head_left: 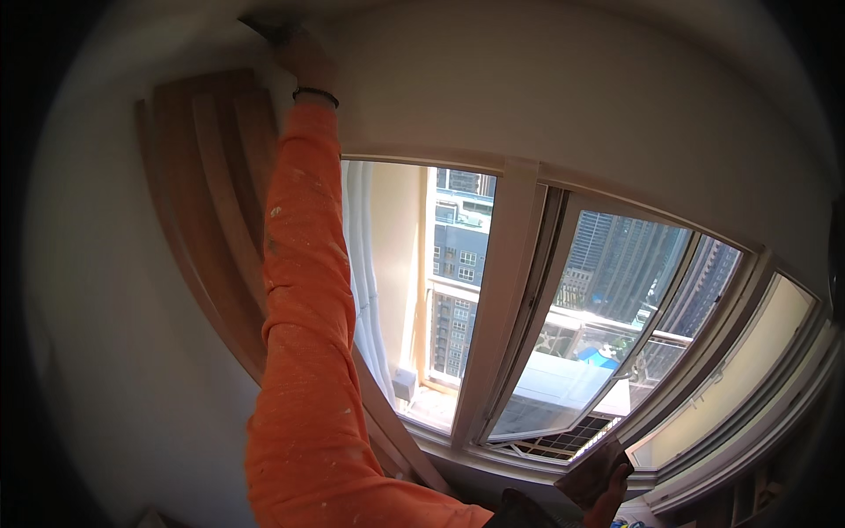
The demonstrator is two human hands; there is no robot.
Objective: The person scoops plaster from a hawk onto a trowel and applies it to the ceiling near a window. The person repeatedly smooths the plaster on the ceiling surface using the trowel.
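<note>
My left arm, in an orange sleeve with pale specks, stretches up to the top left. There my left hand [305,55] is closed around a putty knife [262,28]. Its dark, wedge-shaped blade points left, close to the pale surface at the wall's top; whether it touches cannot be made out. A dark bracelet [315,95] circles that wrist. Low at the right, my right hand [607,503] grips the edge of a brown, flat, board-like piece [591,473]. Its fingers show only in part, in shadow.
Brown curved panels [189,176] run along the left wall behind my raised arm. Ahead is a framed window [521,264], one sash tilted, with a white curtain [359,238] beside it and tall buildings outside. Cluttered shelving [748,502] stands at the lower right.
</note>
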